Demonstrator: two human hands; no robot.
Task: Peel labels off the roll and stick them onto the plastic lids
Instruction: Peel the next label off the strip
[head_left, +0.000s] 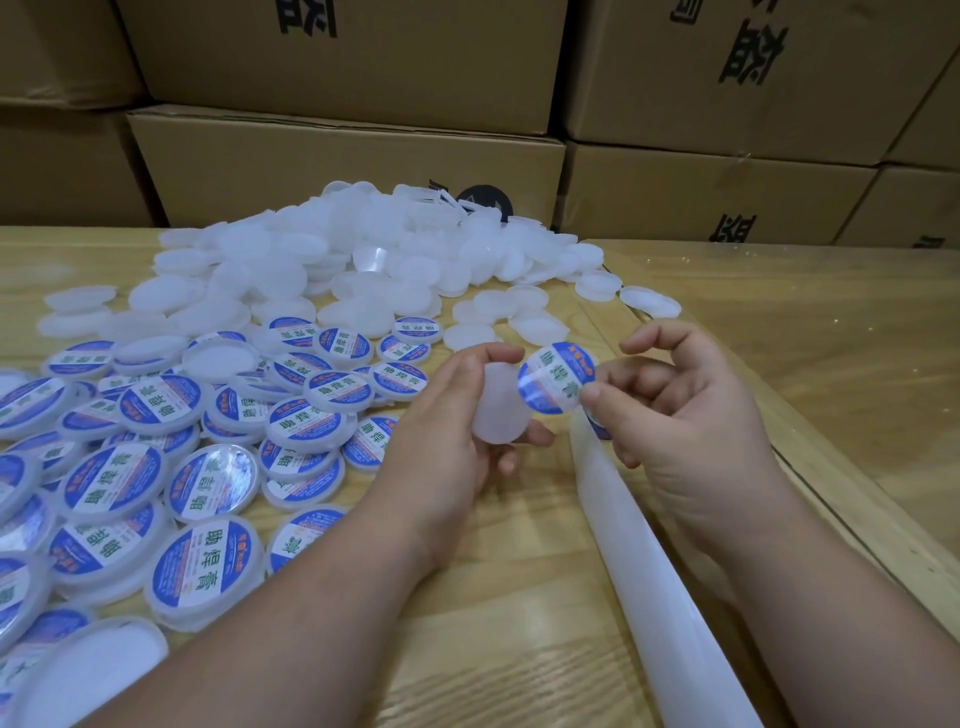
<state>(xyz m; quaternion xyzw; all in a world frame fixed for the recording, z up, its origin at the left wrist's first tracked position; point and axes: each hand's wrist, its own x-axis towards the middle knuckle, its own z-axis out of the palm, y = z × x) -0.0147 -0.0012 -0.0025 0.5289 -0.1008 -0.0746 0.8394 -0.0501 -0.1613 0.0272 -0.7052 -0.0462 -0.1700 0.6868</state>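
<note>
The left hand (457, 415) holds a bare white lid (498, 410) pinched between thumb and fingers, tilted up off the tabletop (519, 597). The right hand (680, 410) pinches a round blue-and-white label (556, 379) by its edge, fingers otherwise loosely curled; the label hangs just beside the lid, overlapping its rim, and I cannot tell whether it touches yet. Below the right hand the white backing strip (649, 561) trails toward the near edge. Labelled lids (218, 441) lie heaped at the left, a pile of plain lids (337, 260) further back, before stacked cardboard boxes (343, 161). The risk now is a crooked or off-centre placement: the label is held by one edge only, so it could curl, catch the lid rim early, or trap a crease. The lid, gripped lightly, could also twist or slip under pressing.
</note>
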